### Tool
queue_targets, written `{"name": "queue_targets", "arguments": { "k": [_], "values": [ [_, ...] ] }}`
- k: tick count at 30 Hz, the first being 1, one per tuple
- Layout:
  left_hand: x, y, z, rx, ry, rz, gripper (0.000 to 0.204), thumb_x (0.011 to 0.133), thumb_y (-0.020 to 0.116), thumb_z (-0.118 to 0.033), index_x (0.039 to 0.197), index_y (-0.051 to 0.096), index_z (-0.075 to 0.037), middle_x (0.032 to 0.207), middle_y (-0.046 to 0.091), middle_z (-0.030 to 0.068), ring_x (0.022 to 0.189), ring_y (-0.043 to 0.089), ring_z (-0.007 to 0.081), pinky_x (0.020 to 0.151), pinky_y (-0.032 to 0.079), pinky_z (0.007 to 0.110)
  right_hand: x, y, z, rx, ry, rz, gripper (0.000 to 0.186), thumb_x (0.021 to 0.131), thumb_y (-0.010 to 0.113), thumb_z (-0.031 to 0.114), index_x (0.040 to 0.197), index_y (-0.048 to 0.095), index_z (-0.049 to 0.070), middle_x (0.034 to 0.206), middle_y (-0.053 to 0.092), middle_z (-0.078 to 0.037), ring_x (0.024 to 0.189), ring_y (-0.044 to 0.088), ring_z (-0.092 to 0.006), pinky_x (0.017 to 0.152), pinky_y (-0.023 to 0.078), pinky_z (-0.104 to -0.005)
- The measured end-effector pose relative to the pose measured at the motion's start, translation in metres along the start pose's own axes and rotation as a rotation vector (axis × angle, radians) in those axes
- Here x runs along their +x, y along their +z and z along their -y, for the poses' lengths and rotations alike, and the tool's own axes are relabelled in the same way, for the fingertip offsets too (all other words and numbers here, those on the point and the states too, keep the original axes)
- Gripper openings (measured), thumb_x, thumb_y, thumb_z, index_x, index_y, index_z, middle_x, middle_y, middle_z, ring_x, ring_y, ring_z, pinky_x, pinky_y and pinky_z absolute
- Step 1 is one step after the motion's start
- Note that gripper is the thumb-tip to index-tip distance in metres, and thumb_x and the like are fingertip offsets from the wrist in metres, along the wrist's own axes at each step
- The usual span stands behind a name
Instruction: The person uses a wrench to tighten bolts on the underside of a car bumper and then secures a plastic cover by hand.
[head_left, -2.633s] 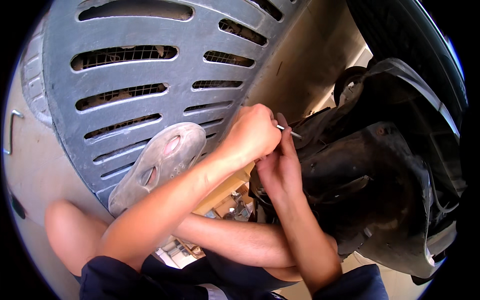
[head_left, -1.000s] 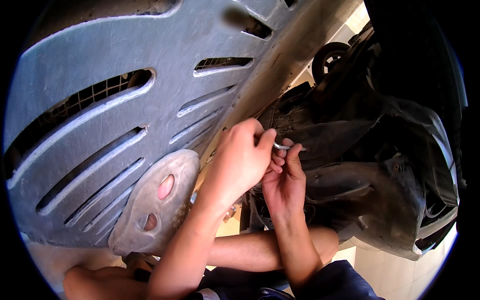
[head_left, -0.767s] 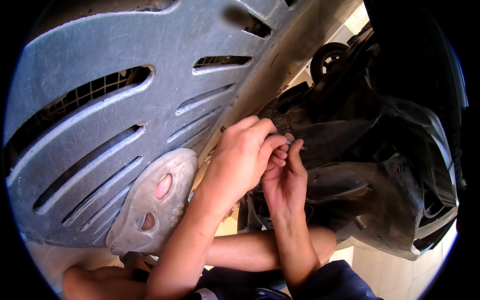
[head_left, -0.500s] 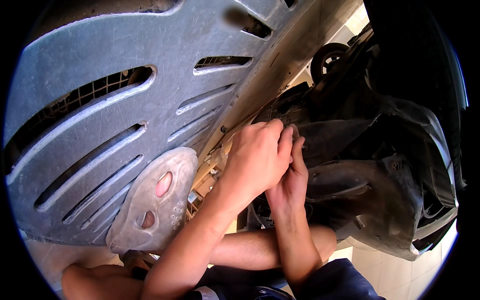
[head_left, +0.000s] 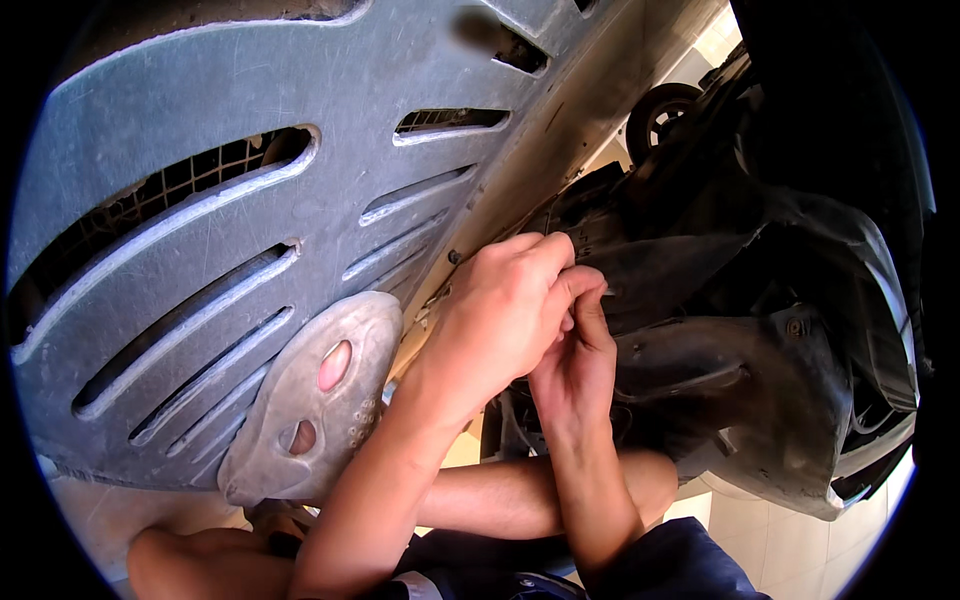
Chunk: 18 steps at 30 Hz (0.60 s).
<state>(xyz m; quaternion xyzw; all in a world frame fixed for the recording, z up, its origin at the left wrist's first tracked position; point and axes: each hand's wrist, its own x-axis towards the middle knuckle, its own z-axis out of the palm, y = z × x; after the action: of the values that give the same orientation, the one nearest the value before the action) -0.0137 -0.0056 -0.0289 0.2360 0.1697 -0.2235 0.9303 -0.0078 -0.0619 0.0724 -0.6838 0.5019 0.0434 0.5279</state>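
Observation:
My left hand (head_left: 505,315) is closed, thumb and forefinger pinched together at my right hand's fingertips. My right hand (head_left: 570,360) sits just below it, palm up, fingers curled in. A small silver rod-like tool shows only as a tip at their fingertips; the rest is hidden. Both hands are in front of dark, worn vehicle undertray panels (head_left: 700,370) with a bolt hole. Left of my forearms is a grey shoe (head_left: 260,445) with oval openings showing skin, against a grey slotted metal plate (head_left: 200,100).
A dull metal channel (head_left: 570,120) runs diagonally between the plate and the vehicle parts. A wheel (head_left: 655,125) stands at the far end. A black curved bumper piece (head_left: 880,300) is at the right. My bent legs (head_left: 490,500) are under my arms; pale tiled floor (head_left: 790,545) shows at lower right.
Since the earliest frame the view has shifted and the metal tool has become mostly covered by my fingers. Over the last second both hands stayed together, my left hand shifting slightly right.

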Motion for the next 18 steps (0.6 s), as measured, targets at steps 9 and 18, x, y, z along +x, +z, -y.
{"name": "queue_targets", "arguments": {
  "k": [9, 18],
  "values": [
    [0.008, 0.004, 0.007, 0.120, -0.107, -0.077, 0.015, 0.089, 0.064, -0.011, 0.088, 0.065, 0.004, 0.068, 0.065, 0.0172, 0.063, 0.069, 0.0237, 0.055, 0.051, 0.032, 0.004, -0.011, 0.001, 0.074, 0.002, 0.006, 0.024, 0.098, 0.054, 0.020, 0.111, 0.057, 0.000, 0.085, 0.056, -0.003, 0.071, 0.048, -0.0066, 0.063, 0.042, -0.0187],
    [0.006, -0.009, 0.011, 0.094, 0.163, -0.122, 0.026, 0.076, 0.070, 0.003, 0.101, 0.066, 0.003, 0.095, 0.064, 0.0124, 0.079, 0.065, 0.0236, 0.069, 0.052, 0.031, 0.005, -0.010, 0.004, 0.050, -0.031, 0.034, 0.024, 0.098, 0.054, 0.020, 0.109, 0.058, -0.001, 0.085, 0.058, -0.005, 0.072, 0.051, -0.0084, 0.063, 0.043, -0.0190]
  ]
}}
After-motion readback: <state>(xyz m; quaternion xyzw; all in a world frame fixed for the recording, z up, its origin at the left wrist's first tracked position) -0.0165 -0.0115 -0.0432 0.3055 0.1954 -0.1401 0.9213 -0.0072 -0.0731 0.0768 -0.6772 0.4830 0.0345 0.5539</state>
